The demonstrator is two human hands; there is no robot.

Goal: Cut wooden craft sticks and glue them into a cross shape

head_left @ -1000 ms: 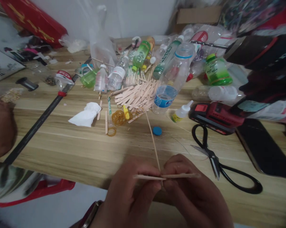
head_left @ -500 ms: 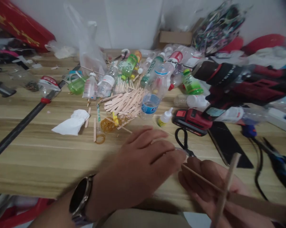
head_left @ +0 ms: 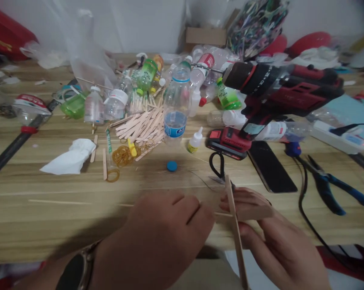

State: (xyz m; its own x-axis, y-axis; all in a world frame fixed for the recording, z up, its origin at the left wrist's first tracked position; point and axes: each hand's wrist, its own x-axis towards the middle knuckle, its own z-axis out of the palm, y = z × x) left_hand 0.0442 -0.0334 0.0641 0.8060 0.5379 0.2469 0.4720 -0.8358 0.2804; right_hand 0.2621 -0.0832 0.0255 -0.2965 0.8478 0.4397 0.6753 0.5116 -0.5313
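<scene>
My left hand (head_left: 157, 237), with a watch (head_left: 74, 270) on its wrist, is closed around a thin wooden skewer (head_left: 223, 215) above the table's front edge. The skewer's right end meets a wooden craft stick (head_left: 236, 233) that stands lengthwise. A second craft stick (head_left: 256, 212) crosses behind it, pointing right. My right hand (head_left: 281, 245) holds these crossed sticks between thumb and fingers. Scissors (head_left: 217, 165) with black handles lie just beyond my right fingers. A blue bottle cap (head_left: 171, 166) lies beyond my left hand.
Behind are a clear bottle (head_left: 175, 108), a glue bottle (head_left: 195, 140), a pile of craft sticks (head_left: 142, 127) and rubber bands (head_left: 123, 156). To the right stand a red-black drill (head_left: 272, 96), a phone (head_left: 272, 166) and pliers (head_left: 327, 185). A white tissue (head_left: 69, 157) lies left.
The crossed sticks have turned and moved left with my right hand. My left hand has come lower and nearer, uncovering the blue cap. The whole view has shifted right.
</scene>
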